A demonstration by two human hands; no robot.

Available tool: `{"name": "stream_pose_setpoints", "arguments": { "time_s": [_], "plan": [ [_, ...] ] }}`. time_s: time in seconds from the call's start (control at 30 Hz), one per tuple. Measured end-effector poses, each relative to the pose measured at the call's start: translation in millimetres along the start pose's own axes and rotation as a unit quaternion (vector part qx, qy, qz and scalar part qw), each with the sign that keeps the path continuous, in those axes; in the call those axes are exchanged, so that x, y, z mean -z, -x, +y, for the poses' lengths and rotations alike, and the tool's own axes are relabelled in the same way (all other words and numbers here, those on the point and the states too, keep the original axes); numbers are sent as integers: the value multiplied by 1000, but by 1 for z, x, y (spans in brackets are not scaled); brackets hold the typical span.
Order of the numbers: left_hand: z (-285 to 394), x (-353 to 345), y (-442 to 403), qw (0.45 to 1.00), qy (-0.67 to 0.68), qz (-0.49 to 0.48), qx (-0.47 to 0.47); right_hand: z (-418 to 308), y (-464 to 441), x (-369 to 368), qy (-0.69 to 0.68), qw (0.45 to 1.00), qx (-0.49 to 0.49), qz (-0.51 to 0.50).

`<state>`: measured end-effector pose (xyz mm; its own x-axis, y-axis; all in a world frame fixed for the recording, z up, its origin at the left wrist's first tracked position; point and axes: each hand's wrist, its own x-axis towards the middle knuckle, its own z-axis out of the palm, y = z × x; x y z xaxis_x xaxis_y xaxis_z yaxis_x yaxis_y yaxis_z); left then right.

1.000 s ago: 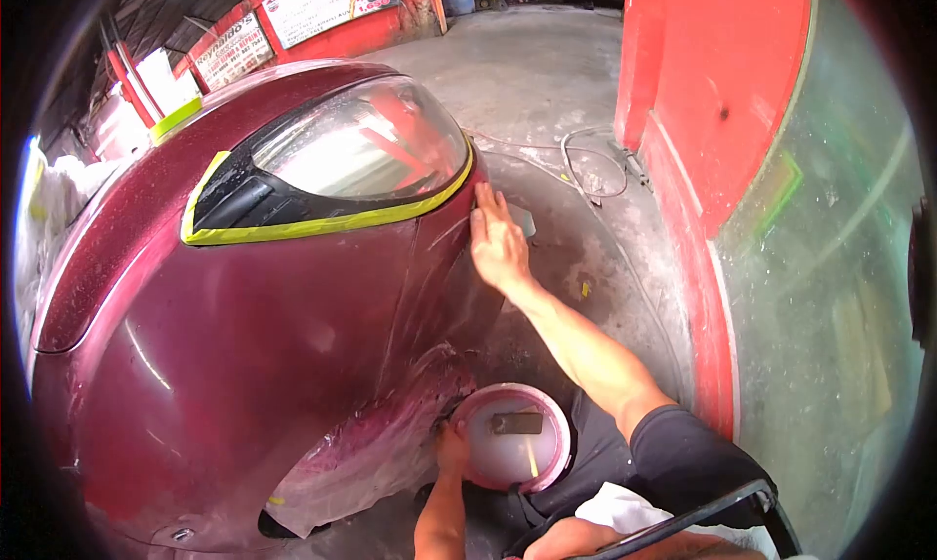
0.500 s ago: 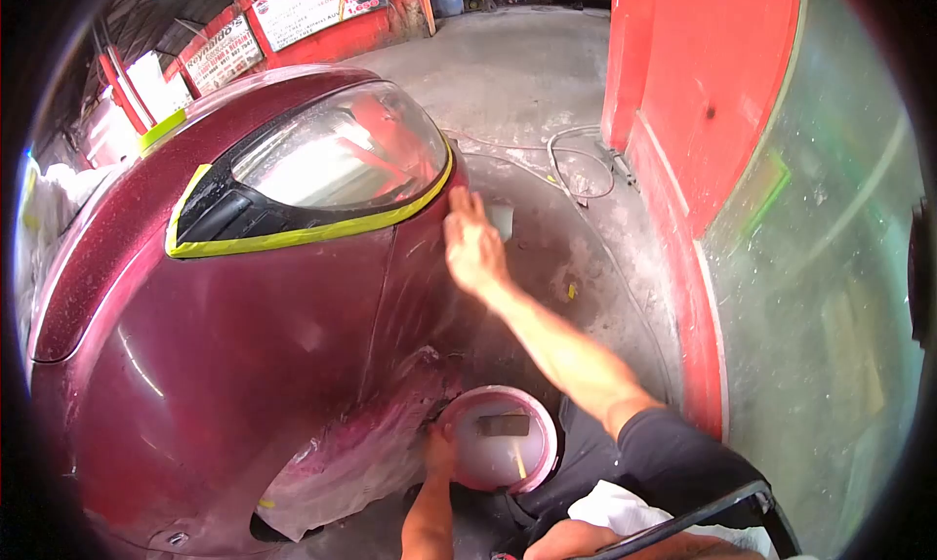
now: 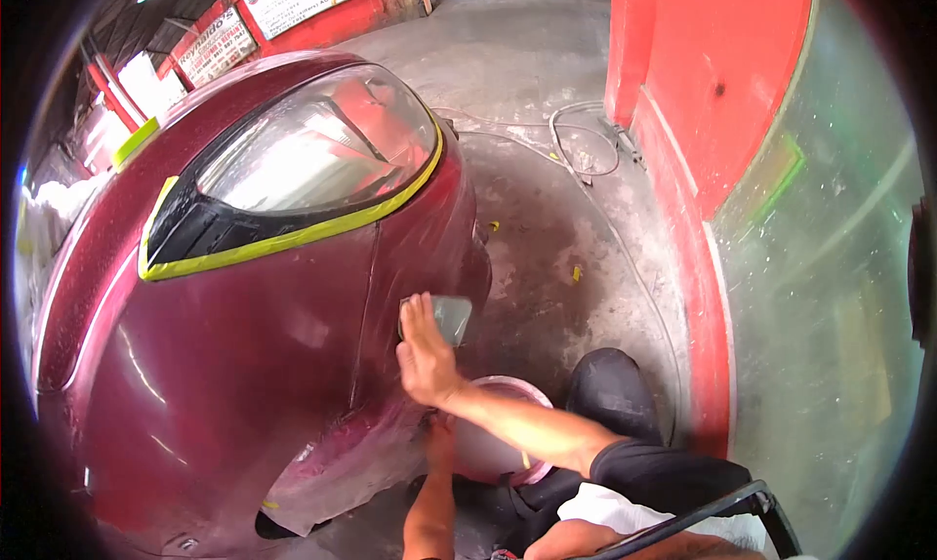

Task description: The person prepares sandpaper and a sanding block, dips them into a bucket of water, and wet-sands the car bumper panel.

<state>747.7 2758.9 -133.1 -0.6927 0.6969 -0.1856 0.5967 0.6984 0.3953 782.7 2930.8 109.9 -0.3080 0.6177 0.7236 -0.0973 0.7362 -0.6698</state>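
Observation:
My right hand [image 3: 427,353] lies with its fingers stretched flat against the dark red car body [image 3: 283,316], over the side panel below the masked window. Under it, sticking out past the fingers, is a greyish flat sheet that looks like sandpaper [image 3: 451,318]. Lower down, my left hand [image 3: 442,441] is at the left rim of a pinkish bucket [image 3: 532,392], close to the car's lower edge. Shadow and my right wrist hide its fingers. Whether it grips the rim, I cannot tell. My right forearm covers part of the bucket, which holds cloudy liquid.
Yellow-green tape [image 3: 283,251] borders the car window [image 3: 312,150]. Whitish sheeting [image 3: 342,487] covers an area low on the car. A hose [image 3: 625,248] runs along the concrete floor beside a red wall [image 3: 708,101]. My dark-clad knee [image 3: 613,389] is right of the bucket.
My right hand and the greyish sheet have moved down the panel, from beside the window's rear corner to just above the bucket. My left hand stays by the bucket. The view has shifted slightly.

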Motion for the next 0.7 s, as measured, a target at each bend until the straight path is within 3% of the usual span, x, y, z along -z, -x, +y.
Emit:
{"name": "stream_pose_setpoints", "arguments": {
  "time_s": [0.03, 0.07, 0.13, 0.2, 0.27, 0.3, 0.33, 0.4, 0.43, 0.47, 0.5, 0.57, 0.7],
  "plan": [
    [0, -4, 2, 999, -6, 38, 15, 17, -13, 8, 21, 1000, 19, -5],
    [-1, -9, 8, 997, -8, 73, 34, 44, -40, 11, 64, 995, 56, 61],
    [5, -7, 7, 997, 27, 53, 43, 68, -109, 33, 9, 989, -109, 97],
    [17, 8, 13, 997, 47, 19, 60, 74, -149, 43, -58, 971, -205, 106],
    [14, 9, 11, 997, 19, 5, 77, 43, -102, 18, -6, 982, -118, 149],
    [13, 6, 6, 996, -8, -7, 91, 18, -63, 6, 88, 990, -74, 85],
    [13, 1, 7, 995, -7, -8, 101, 7, -10, -2, 52, 998, 41, 16],
    [5, -3, 10, 996, 54, 68, 15, 37, 3, 15, 34, 991, 111, -65],
    [-6, -10, 3, 997, 22, -4, 69, 66, -15, 17, 110, 986, 113, -60],
    [-3, -8, 1, 997, 22, -1, 79, 85, -55, 21, 95, 991, 75, 54],
    [5, -4, 2, 997, 20, 13, 75, 75, -101, 34, 9, 987, -133, 89],
    [8, -1, 12, 996, 0, 19, 84, 83, -136, 45, -30, 988, -134, 66],
    [9, 6, 1, 996, -36, -6, 81, 77, -110, 43, -30, 986, -155, 45]
  ]
}}
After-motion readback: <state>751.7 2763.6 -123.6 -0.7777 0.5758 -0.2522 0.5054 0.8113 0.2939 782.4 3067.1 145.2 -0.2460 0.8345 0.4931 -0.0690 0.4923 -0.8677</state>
